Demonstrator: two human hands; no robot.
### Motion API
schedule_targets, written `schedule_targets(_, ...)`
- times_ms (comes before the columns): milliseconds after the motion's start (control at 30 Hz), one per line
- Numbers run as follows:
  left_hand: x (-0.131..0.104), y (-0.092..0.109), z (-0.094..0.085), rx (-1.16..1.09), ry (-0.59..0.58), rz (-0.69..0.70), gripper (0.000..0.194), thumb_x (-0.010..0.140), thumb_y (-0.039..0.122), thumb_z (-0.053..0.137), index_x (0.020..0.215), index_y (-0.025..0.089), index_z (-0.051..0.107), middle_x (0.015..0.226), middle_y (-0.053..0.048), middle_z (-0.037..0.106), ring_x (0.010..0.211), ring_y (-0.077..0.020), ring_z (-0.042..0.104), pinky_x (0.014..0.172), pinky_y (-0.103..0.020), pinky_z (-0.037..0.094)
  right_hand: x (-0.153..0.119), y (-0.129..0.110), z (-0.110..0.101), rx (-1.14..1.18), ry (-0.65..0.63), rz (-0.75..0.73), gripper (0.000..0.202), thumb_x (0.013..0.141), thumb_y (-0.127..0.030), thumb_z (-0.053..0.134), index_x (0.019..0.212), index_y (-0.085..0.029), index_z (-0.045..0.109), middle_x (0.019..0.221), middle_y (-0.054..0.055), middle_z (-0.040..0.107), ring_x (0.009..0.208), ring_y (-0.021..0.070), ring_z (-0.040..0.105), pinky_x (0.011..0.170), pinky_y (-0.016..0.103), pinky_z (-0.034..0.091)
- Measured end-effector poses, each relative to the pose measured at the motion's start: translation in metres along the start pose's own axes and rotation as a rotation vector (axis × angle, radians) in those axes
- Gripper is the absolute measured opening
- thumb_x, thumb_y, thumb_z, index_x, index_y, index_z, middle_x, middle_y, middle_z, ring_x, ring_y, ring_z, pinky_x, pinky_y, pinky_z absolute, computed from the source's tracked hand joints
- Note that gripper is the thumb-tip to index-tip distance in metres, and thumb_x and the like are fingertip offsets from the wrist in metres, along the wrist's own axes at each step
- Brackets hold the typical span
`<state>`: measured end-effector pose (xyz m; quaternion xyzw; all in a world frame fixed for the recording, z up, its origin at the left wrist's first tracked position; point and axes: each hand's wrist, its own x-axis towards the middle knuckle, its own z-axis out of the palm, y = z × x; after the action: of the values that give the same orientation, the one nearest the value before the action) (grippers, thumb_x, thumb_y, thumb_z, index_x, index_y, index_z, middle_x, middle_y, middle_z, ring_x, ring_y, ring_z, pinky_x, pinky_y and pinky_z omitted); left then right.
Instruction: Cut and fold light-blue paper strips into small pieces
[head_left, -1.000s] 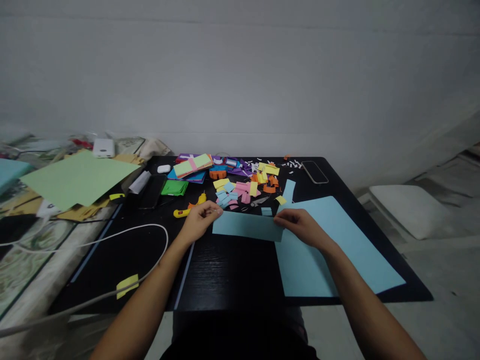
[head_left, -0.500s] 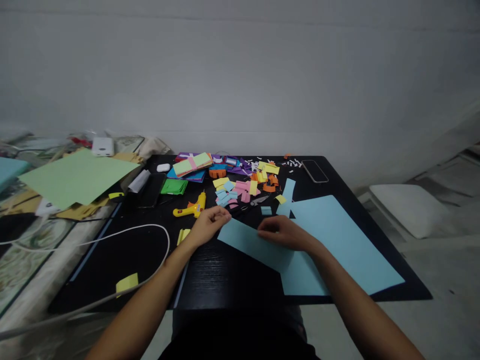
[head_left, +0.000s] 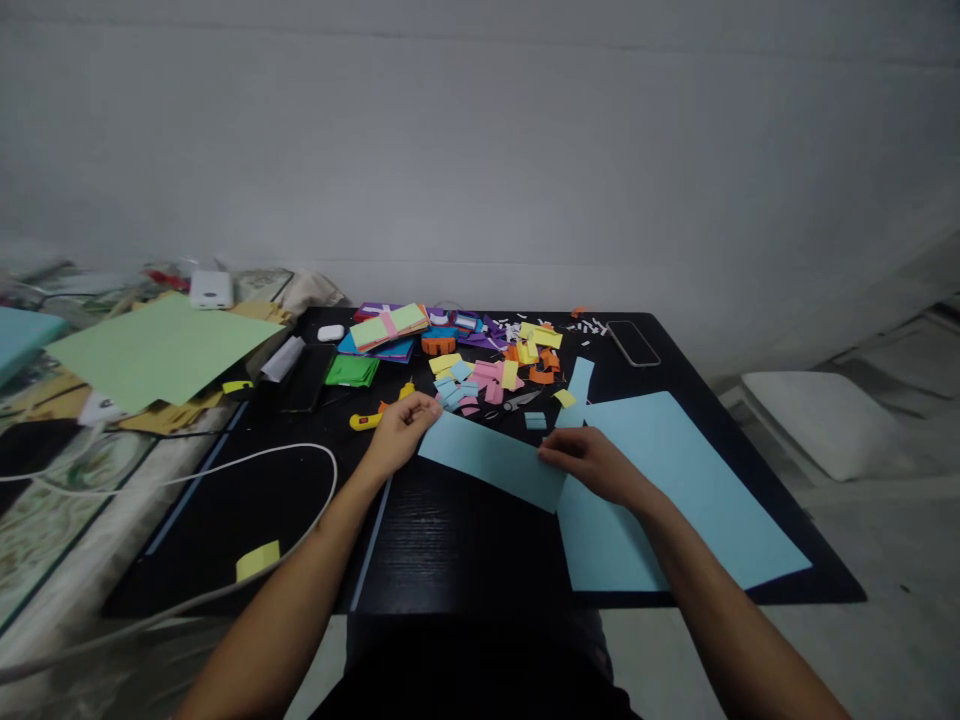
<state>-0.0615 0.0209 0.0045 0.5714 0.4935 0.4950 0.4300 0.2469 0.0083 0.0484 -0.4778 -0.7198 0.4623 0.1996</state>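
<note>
A light-blue paper strip [head_left: 487,456] stretches between my two hands above the black table. My left hand [head_left: 405,425] pinches its upper left corner between thumb and fingers. At the strip's right end, my right hand [head_left: 596,462] grips the edge the same way. Beneath my right hand and forearm lies a large light-blue sheet [head_left: 690,490], flat on the table. Just beyond my left hand is a yellow glue gun [head_left: 365,421], partly hidden by that hand. A pair of scissors [head_left: 519,401] rests behind the strip.
Cut paper pieces in several colours [head_left: 491,375] cover the table's far middle, beside a narrow blue strip [head_left: 580,380]. A phone [head_left: 634,343] lies at the back right. A white cable [head_left: 300,448] loops across the left side. Green paper [head_left: 165,350] lies further left; a white stool [head_left: 802,420] stands right.
The blue strip has been lifted and drawn left, off most of the large sheet. My left hand moved left and away from me; my right hand now grips the strip's right end.
</note>
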Motion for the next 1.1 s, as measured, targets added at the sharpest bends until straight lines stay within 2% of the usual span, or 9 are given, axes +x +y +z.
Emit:
schedule_targets(100,0.002,-0.001,0.0,-0.013,-0.004,0.002,0.039,0.082,0.054,0.073,0.078,0.016,0.068,0.063,0.003,0.052,0.058,-0.0106,0.043,0.054,-0.023,0.034,-0.016,0.004,-0.006,0.053,0.031,0.062,0.035,0.089,-0.051,0.065,0.084,-0.018,0.074,0.074,0.003,0.066,0.069,0.0173,0.058,0.066,0.03,0.044)
schedule_targets(300,0.003,-0.003,0.002,-0.002,0.034,-0.014,0.044,0.076,0.059,0.077,0.078,0.015,0.071,0.058,0.003,0.052,0.053,-0.0095,0.042,0.051,-0.022,0.032,-0.024,0.014,0.004,0.258,0.044,0.112,0.044,0.082,-0.062,0.071,0.078,-0.018,0.069,0.073,0.003,0.064,0.071,0.018,0.06,0.071,0.032,0.049)
schedule_targets(400,0.002,-0.003,0.003,-0.032,0.025,-0.008,0.043,0.077,0.058,0.078,0.079,0.015,0.072,0.057,0.004,0.052,0.053,-0.0095,0.042,0.051,-0.022,0.032,-0.023,0.017,0.015,0.53,-0.078,0.154,0.053,0.081,-0.071,0.068,0.077,-0.019,0.066,0.074,0.002,0.063,0.072,0.0179,0.061,0.072,0.032,0.051)
schedule_targets(467,0.001,-0.002,0.005,-0.058,-0.011,0.003,0.041,0.078,0.057,0.078,0.079,0.016,0.072,0.059,0.003,0.054,0.055,-0.0101,0.045,0.053,-0.023,0.035,-0.019,0.013,0.028,0.764,-0.173,0.216,0.06,0.081,-0.079,0.06,0.085,-0.019,0.066,0.079,0.003,0.067,0.073,0.0192,0.065,0.072,0.032,0.052)
schedule_targets(600,-0.005,0.001,0.012,-0.065,-0.104,0.01,0.04,0.079,0.057,0.077,0.08,0.017,0.073,0.072,-0.002,0.067,0.067,-0.0149,0.058,0.062,-0.027,0.046,-0.005,-0.005,0.062,0.989,-0.372,0.296,0.054,0.086,-0.072,0.061,0.101,-0.02,0.063,0.102,0.011,0.075,0.093,0.0265,0.074,0.087,0.041,0.055)
schedule_targets(733,-0.008,0.004,0.017,-0.056,-0.148,0.038,0.035,0.08,0.052,0.077,0.083,0.018,0.075,0.088,-0.007,0.073,0.083,-0.0199,0.066,0.075,-0.032,0.053,0.008,-0.015,0.082,1.011,-0.307,0.304,0.05,0.081,-0.051,0.079,0.115,-0.021,0.059,0.11,0.011,0.074,0.096,0.026,0.074,0.085,0.041,0.057)
schedule_targets(900,-0.008,-0.001,0.019,-0.11,-0.137,-0.002,0.036,0.081,0.046,0.078,0.105,0.018,0.073,0.099,-0.007,0.073,0.09,-0.0193,0.068,0.082,-0.032,0.053,0.012,-0.01,0.083,0.845,-0.167,0.348,0.055,0.076,-0.043,0.084,0.123,-0.024,0.062,0.099,0.004,0.074,0.075,0.0167,0.069,0.065,0.028,0.052)
schedule_targets(967,-0.007,-0.005,0.02,-0.116,-0.136,-0.054,0.04,0.081,0.044,0.078,0.111,0.019,0.069,0.101,-0.007,0.072,0.088,-0.0176,0.068,0.081,-0.031,0.053,0.011,-0.011,0.082,0.832,-0.073,0.334,0.055,0.073,-0.04,0.086,0.121,-0.024,0.063,0.101,0.003,0.073,0.077,0.0161,0.068,0.068,0.028,0.052)
schedule_targets(1100,-0.009,-0.011,0.022,-0.054,-0.148,-0.123,0.042,0.08,0.046,0.078,0.108,0.018,0.066,0.101,-0.007,0.07,0.086,-0.0169,0.067,0.076,-0.029,0.052,0.011,-0.01,0.084,0.791,0.042,0.271,0.054,0.065,-0.039,0.09,0.112,-0.023,0.067,0.1,0.003,0.073,0.09,0.021,0.069,0.082,0.034,0.053)
